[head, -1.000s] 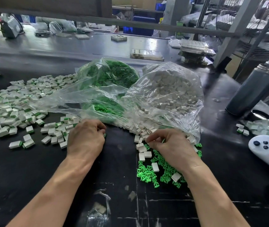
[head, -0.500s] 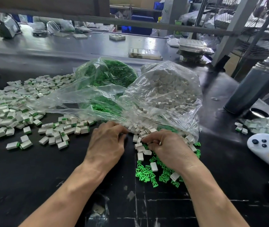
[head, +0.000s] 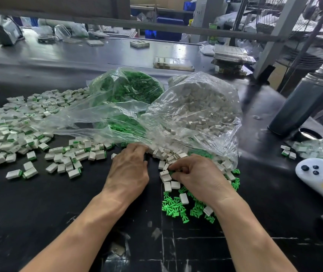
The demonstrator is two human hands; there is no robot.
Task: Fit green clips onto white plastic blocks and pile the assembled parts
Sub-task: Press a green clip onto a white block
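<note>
The head view is showing two clear bags spilling stock within easy reach at frame centre: white blocks (head: 171,154) by the fingers, green clips (head: 178,207) loose below them. The right hand (head: 199,177) is curling its fingertips round a clip. The left hand (head: 129,169) is lying loosely flat on the desk (head: 38,203), apparently holding nothing. Assembled parts (head: 9,132) are piling at middle left.
</note>
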